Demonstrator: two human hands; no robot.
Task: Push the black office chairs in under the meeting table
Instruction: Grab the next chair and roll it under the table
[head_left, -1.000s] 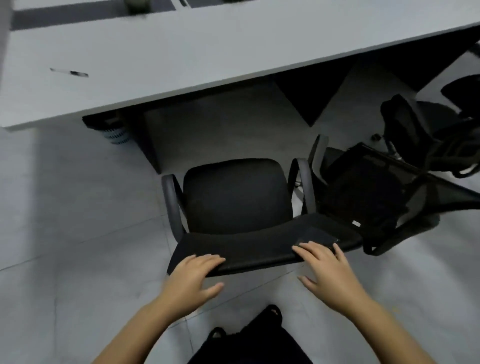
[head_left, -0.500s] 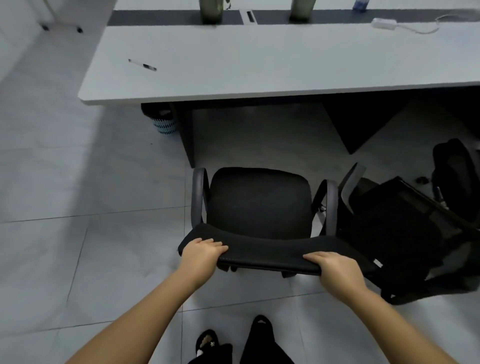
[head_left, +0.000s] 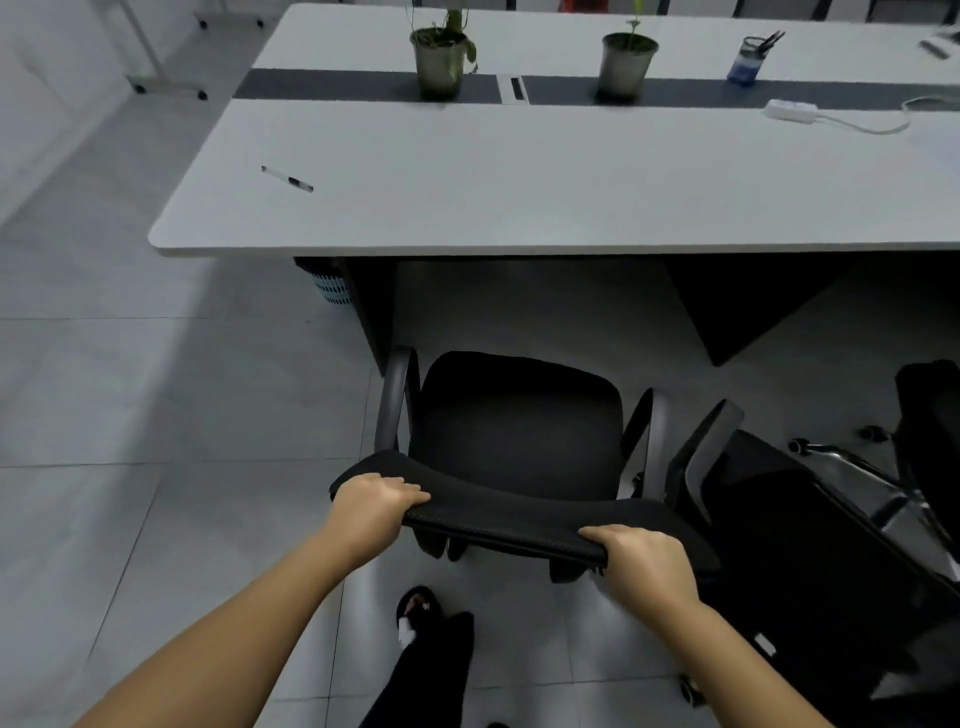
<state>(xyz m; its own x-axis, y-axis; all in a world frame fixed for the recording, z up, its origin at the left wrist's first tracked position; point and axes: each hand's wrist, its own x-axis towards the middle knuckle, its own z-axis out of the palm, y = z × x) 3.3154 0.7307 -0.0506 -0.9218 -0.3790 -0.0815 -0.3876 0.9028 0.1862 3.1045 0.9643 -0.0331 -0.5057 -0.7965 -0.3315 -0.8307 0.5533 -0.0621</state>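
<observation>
Gripping the curved top of the black fabric office chair (head_left: 519, 431), the left hand (head_left: 371, 501) and right hand (head_left: 641, 564) each hold a closed grip on the backrest. That chair stands on the tiled floor, short of the long white counter (head_left: 519, 171). Two more black chairs (head_left: 810, 545) crowd its right. Two potted plants (head_left: 439, 57) and one pen (head_left: 287, 179) sit on top.

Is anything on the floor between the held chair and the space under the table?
Nothing visible. Both hands, left hand and right hand, grip the chair backrest, and the floor ahead under the table looks bare. The table leg stands close to the chair's left armrest, and a second chair sits tight on the right.
</observation>
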